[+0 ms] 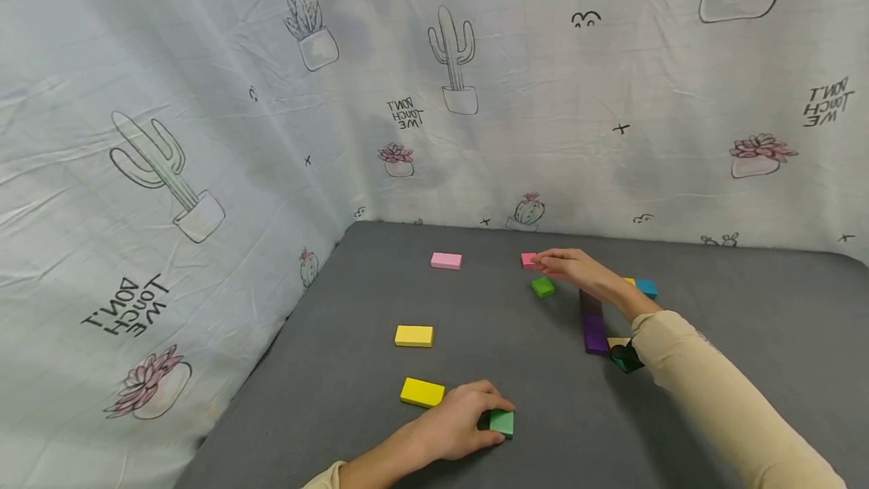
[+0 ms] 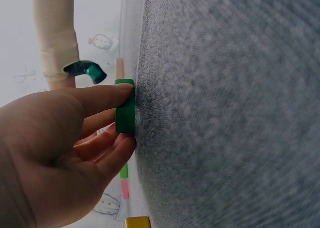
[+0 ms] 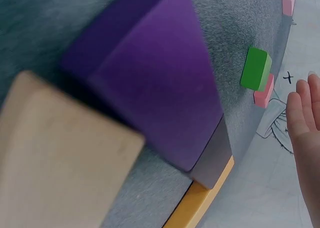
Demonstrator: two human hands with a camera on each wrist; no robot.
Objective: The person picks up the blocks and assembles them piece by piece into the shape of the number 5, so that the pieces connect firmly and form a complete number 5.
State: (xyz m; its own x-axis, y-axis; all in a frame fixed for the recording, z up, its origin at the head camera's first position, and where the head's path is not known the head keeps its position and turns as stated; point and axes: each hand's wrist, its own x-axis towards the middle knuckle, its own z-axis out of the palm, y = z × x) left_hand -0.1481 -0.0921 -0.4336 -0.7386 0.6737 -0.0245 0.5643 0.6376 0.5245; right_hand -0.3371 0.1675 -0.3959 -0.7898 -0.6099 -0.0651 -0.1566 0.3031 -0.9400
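My left hand (image 1: 458, 419) pinches a green block (image 1: 502, 422) between thumb and fingers, low on the grey cloth. In the left wrist view that green block (image 2: 125, 106) stands against the surface, thumb on one end and fingertips at the other. Farther back, my right hand (image 1: 575, 272) is held over the cloth with its fingers nearly straight, overlapping a red-pink block (image 1: 528, 261). A lighter green block (image 1: 542, 287) lies just below it. In the right wrist view the right hand (image 3: 306, 113) shows extended fingers with nothing between them.
Beside the left hand lie two yellow blocks (image 1: 414, 336), with a pink block (image 1: 446, 261) farther back. Under the right forearm are purple (image 1: 595, 335), dark brown, beige (image 3: 55, 158) and orange-yellow blocks, plus a blue block (image 1: 646, 289). A cactus-print curtain (image 1: 543, 96) borders the table.
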